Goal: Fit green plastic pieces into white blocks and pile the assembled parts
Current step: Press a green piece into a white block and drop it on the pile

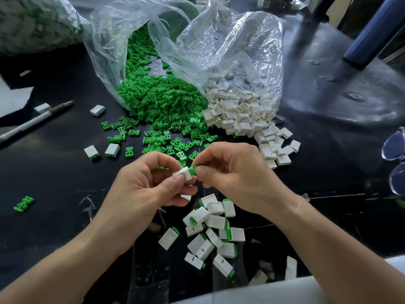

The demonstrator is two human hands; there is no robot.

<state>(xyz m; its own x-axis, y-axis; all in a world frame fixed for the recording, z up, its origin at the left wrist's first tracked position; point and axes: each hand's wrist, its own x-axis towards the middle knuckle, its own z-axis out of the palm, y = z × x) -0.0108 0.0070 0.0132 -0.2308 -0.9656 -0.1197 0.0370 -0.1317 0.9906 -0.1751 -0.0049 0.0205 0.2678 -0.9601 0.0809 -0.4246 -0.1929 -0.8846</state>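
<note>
White block pinched by left hand, green piece pinched against its end by right hand, above the middle of the black table. Assembled parts lie piled toward the near edge.

We look across a black tabletop, glossy and scuffed with pale scratches toward its near edge. Cool light (bluish, quite strong) glares off its far right part, where a dark blue tube rises at a slant. A pen and white paper lie left.
</note>
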